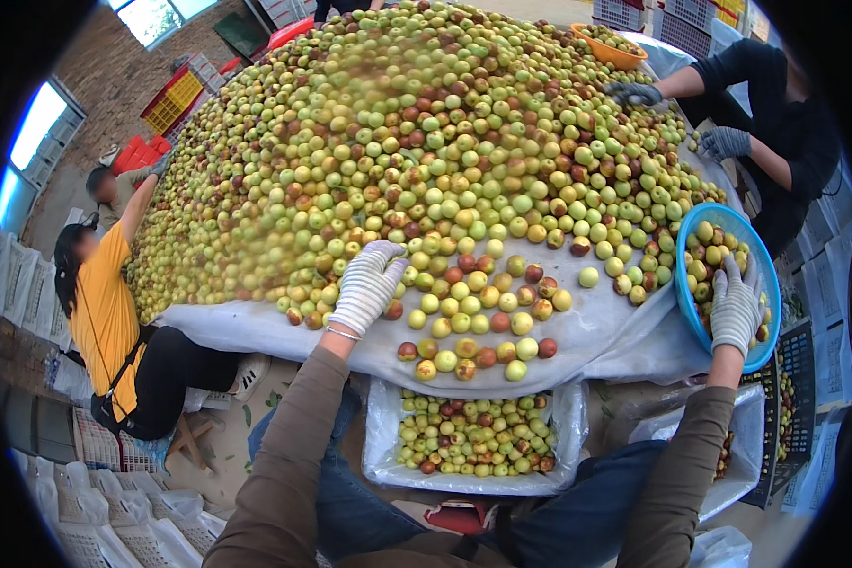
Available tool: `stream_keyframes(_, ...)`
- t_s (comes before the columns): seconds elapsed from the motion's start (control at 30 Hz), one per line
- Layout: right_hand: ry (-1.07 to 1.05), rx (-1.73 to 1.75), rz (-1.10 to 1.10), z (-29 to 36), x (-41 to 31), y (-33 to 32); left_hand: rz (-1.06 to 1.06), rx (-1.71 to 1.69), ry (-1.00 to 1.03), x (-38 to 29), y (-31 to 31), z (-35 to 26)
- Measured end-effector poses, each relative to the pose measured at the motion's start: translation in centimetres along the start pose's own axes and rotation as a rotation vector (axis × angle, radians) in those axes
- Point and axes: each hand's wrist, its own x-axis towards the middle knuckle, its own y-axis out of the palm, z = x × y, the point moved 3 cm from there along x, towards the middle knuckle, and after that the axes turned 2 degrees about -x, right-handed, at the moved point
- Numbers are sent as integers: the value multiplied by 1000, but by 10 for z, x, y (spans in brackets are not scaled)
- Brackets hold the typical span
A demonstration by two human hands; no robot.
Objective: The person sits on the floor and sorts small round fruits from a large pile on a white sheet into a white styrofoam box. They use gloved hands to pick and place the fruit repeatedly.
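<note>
A large heap of green and reddish-brown jujubes (426, 142) covers the table in front of me. My left hand (369, 284), in a white striped glove, is at the heap's near edge, thumb and fingers apart. Loose jujubes (479, 284) lie to its right on the grey cloth (596, 334). My right hand (737, 305), gloved alike, rests on jujubes inside a blue plastic basket (684, 284) at the table's right edge; its palm is hidden. Below the cloth's front edge, between my knees, stands a plastic-lined crate (472, 483) filled with jujubes.
A person in dark clothes (774, 128) works with gloved hands at the right, near an orange basket (607, 51). At the left sits a person in yellow (103, 305), with another person (110, 192) behind. A lined box (742, 454) and a black crate (767, 426) stand low right.
</note>
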Motion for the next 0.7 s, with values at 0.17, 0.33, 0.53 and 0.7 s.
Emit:
stream_keyframes(0.17,113,-26,78,-5,5,3,-166,186,-16,28,-21,18)
stream_keyframes(0.33,-107,119,-302,38,-15,-29,-68,584,-202,80,-43,40)
stream_keyframes(0.53,-476,592,-324,117,-59,-67,278,740,-258,84,-37,35)
stream_keyframes(0.7,-644,675,-172,147,-86,-89,190,789,-197,83,-26,44)
